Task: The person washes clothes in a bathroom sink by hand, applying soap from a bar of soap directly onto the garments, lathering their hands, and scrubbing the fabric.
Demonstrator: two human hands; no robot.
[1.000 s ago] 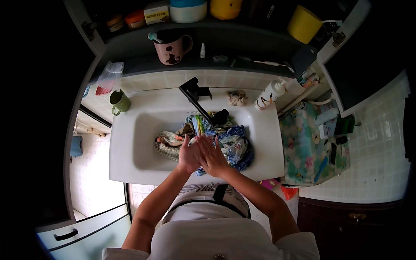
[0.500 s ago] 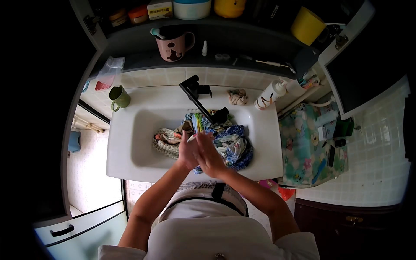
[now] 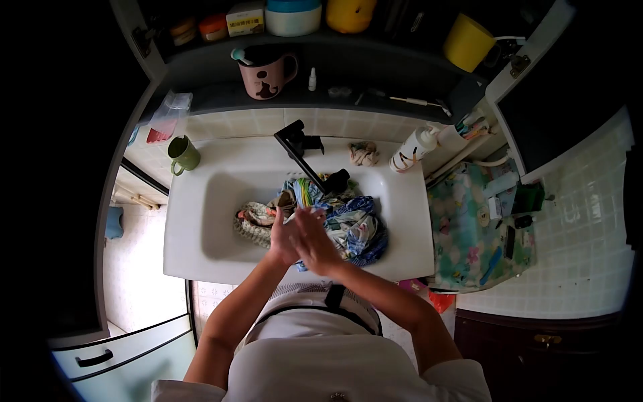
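Above the front of the white sink (image 3: 218, 231), my left hand (image 3: 284, 241) is raised with its thumb up and fingers extended. My right hand (image 3: 316, 244) lies flat across the left palm, its fingers stretched out and slightly blurred. The two hands touch each other. A small whitish bit shows between them; what it is I cannot make out. Beneath and beyond them is a heap of wet-looking patterned clothes (image 3: 355, 224), mostly blue and white, with a beige spotted cloth (image 3: 253, 224) on the left. Over the heap reaches a black faucet (image 3: 305, 161).
A green mug (image 3: 184, 155) stands at the sink's left corner. On the back rim lie a crumpled cloth (image 3: 364, 153) and a white pump bottle (image 3: 413, 149). Overhead, a dark shelf holds a pink mug (image 3: 262, 77) and a yellow cup (image 3: 470, 42). A patterned side counter (image 3: 462, 228) adjoins the right.
My hands have rubbed slightly against each other, the right one shifting a little left over the left palm. The whole view has tilted slightly. The clothes and faucet stay put.
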